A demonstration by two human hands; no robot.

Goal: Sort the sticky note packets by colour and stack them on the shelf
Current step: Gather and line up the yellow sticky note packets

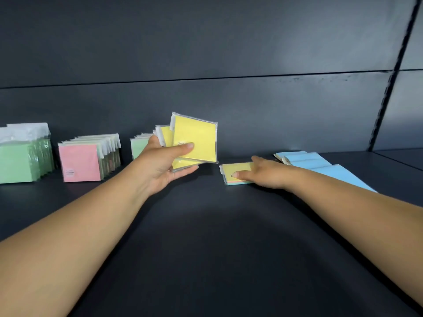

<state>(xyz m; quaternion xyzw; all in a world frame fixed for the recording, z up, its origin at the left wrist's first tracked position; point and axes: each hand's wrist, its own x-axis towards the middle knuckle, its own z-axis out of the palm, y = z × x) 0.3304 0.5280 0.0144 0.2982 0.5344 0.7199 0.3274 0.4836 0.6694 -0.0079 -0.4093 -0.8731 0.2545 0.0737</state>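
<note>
My left hand (163, 164) grips a fanned bunch of yellow sticky note packets (194, 139) in clear wrap, raised above the dark shelf (206, 236), thumb across the front packet. Just right of it, my right hand (263, 172) rests on another yellow packet (235, 171) lying flat on the shelf, thumb on its top and fingers along its far edge. A row of blue packets (320, 167) lies flat behind my right wrist. At the left stand green packets (20, 156) and a row fronted by a pink packet (80, 162).
More packets with a green front (138, 147) stand behind my left hand against the dark back panel (229, 106). An upright slotted rail (389, 88) divides the shelf bay at the right.
</note>
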